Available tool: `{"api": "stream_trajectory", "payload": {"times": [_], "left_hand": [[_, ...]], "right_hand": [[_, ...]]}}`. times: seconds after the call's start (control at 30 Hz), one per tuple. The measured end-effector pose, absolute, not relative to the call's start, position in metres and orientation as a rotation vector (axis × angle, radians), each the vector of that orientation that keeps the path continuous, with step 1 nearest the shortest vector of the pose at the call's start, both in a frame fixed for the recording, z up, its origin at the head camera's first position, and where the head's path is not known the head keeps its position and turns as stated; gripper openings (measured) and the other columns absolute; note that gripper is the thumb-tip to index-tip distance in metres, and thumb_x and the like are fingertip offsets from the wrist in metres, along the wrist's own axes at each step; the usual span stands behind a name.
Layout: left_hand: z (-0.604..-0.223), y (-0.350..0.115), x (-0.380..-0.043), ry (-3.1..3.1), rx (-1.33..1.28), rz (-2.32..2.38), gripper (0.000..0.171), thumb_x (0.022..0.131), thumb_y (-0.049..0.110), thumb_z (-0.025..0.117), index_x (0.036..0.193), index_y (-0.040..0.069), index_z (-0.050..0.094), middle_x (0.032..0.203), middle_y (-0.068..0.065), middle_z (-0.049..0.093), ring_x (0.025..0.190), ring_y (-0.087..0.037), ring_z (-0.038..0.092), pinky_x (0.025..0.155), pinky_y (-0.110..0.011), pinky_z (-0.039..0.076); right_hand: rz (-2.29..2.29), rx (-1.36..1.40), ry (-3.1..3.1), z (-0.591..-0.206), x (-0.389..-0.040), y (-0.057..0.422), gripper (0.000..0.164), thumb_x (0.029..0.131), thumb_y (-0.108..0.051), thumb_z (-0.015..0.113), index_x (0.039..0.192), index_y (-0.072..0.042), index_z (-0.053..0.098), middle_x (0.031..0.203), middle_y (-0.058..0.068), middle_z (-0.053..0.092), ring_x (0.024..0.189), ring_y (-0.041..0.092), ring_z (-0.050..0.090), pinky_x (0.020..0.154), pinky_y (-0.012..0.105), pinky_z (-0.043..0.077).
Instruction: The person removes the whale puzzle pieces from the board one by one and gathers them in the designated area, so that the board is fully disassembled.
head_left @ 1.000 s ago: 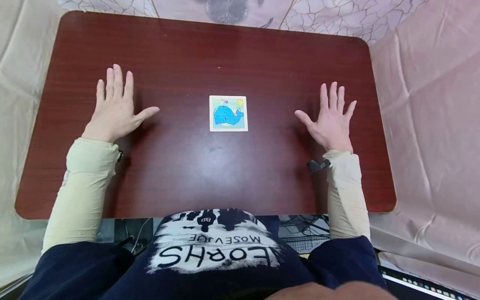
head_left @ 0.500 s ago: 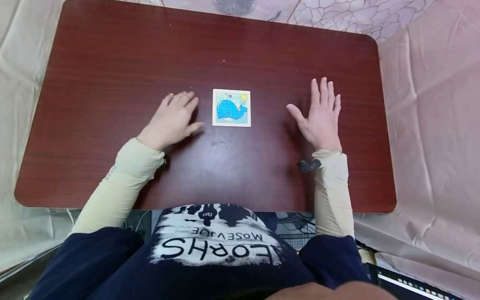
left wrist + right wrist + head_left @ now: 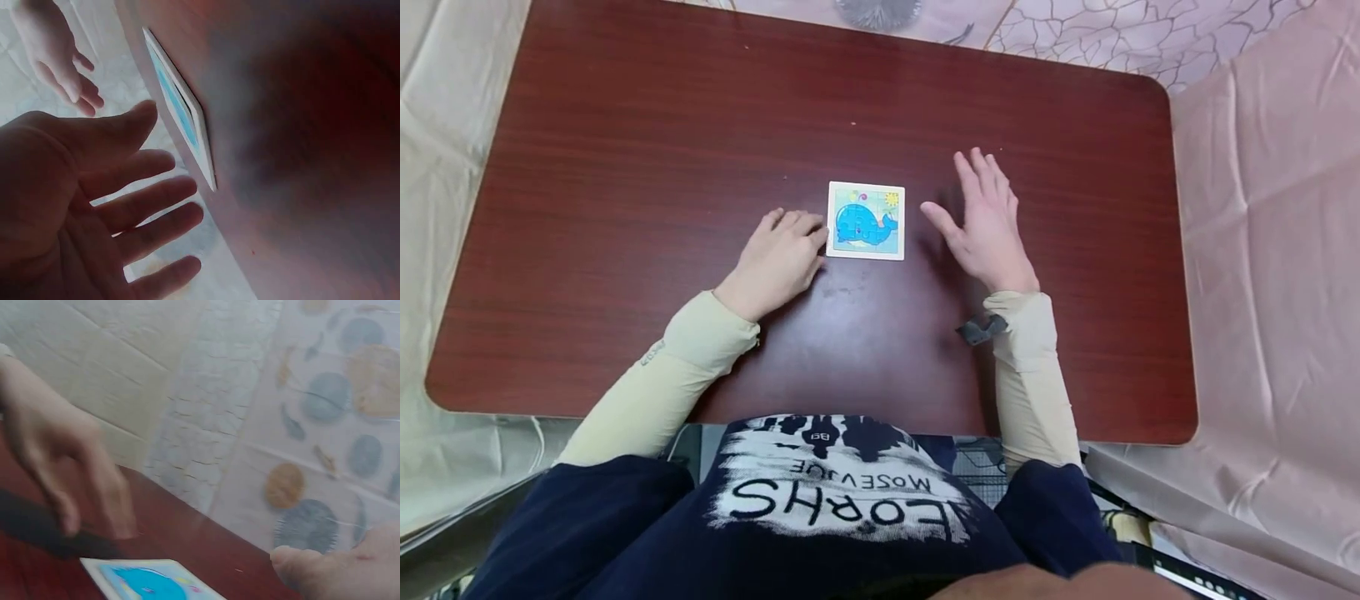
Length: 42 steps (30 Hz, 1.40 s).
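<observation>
A small square jigsaw puzzle (image 3: 865,221) with a white frame and a blue whale picture lies flat on the dark red table (image 3: 662,150). At its left edge is my left hand (image 3: 775,258), palm down, fingertips right by the frame. In the left wrist view that hand's fingers are spread and relaxed, with nothing between them, and the puzzle (image 3: 181,112) lies just beyond them. My right hand (image 3: 988,229) hovers to the right of the puzzle, fingers extended and thumb pointing toward it. Part of the right hand (image 3: 340,565) shows at the lower right of the right wrist view.
Pale cloth (image 3: 1247,275) hangs along the right side, and another light sheet (image 3: 445,208) along the left. A patterned covering (image 3: 1082,33) runs behind the table's far edge. My body in a dark printed shirt (image 3: 835,483) is at the near edge.
My left hand has swung right from the table's left side to the puzzle's edge. The right hand has moved left, closer to the puzzle. The puzzle still lies flat on the table.
</observation>
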<state>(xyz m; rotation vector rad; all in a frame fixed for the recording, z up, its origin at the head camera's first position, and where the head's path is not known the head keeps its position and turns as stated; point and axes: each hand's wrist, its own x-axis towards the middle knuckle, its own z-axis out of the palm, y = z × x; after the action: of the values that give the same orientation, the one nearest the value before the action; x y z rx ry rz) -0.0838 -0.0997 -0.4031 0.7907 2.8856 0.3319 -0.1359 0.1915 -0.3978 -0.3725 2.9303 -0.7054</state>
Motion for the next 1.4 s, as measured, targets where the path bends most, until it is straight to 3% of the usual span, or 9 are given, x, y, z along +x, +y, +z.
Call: {"api": "stream_trajectory", "payload": {"times": [0.23,0.37,0.53,0.73,1.2,1.4], "left_hand": [[-0.407,-0.107,-0.112,2.769,0.526,0.335,0.081,0.095,0.045,0.058,0.154,0.003,0.021,0.161,-0.016,0.008,0.148,-0.030,0.003,0.115,-0.055,0.002],[-0.414,-0.107,-0.119,2.691,0.519,0.319,0.086,0.096,0.050,0.052,0.156,0.007,0.008,0.161,-0.013,-0.006,0.148,-0.027,-0.010,0.114,-0.055,-0.006],[-0.418,-0.105,-0.120,2.663,0.515,0.304,0.084,0.097,0.049,0.050,0.156,0.007,0.007,0.162,-0.011,-0.007,0.147,-0.026,-0.011,0.114,-0.054,-0.008],[-0.419,-0.103,-0.123,2.653,0.531,0.301,0.080,0.098,0.047,0.051,0.156,0.009,0.013,0.162,-0.014,-0.004,0.148,-0.028,-0.010,0.114,-0.056,-0.005],[-0.423,-0.102,-0.127,2.639,0.537,0.257,0.081,0.094,0.052,0.054,0.155,0.009,0.023,0.161,-0.017,0.001,0.147,-0.027,-0.013,0.113,-0.057,-0.004],[-0.424,-0.101,-0.128,2.686,0.541,0.246,0.078,0.095,0.059,0.046,0.153,0.010,0.029,0.161,-0.017,0.008,0.148,-0.027,-0.007,0.114,-0.056,-0.001]], "right_hand": [[-0.625,-0.549,2.860,-0.408,-0.136,0.158,0.077,0.093,-0.059,0.051,0.154,-0.018,0.027,0.161,0.006,0.013,0.148,0.022,0.003,0.115,0.048,0.009],[-0.586,-0.585,2.846,-0.414,-0.138,0.148,0.075,0.094,-0.058,0.049,0.154,-0.019,0.029,0.160,0.006,0.015,0.147,0.024,0.005,0.115,0.047,0.010],[-0.546,-0.629,2.857,-0.418,-0.142,0.139,0.070,0.094,-0.055,0.051,0.151,-0.018,0.036,0.154,0.009,0.025,0.140,0.028,0.017,0.111,0.046,0.017],[-0.449,-0.689,2.865,-0.420,-0.149,0.124,0.065,0.093,-0.054,0.053,0.148,-0.019,0.044,0.136,0.009,0.038,0.120,0.029,0.031,0.097,0.042,0.026],[-0.323,-0.761,2.856,-0.426,-0.167,0.104,0.056,0.094,-0.052,0.054,0.142,-0.024,0.052,0.122,0.007,0.044,0.109,0.026,0.034,0.087,0.038,0.028],[-0.330,-0.792,2.847,-0.433,-0.175,0.096,0.051,0.094,-0.050,0.056,0.138,-0.025,0.057,0.119,0.005,0.045,0.108,0.025,0.034,0.087,0.038,0.027]]}}
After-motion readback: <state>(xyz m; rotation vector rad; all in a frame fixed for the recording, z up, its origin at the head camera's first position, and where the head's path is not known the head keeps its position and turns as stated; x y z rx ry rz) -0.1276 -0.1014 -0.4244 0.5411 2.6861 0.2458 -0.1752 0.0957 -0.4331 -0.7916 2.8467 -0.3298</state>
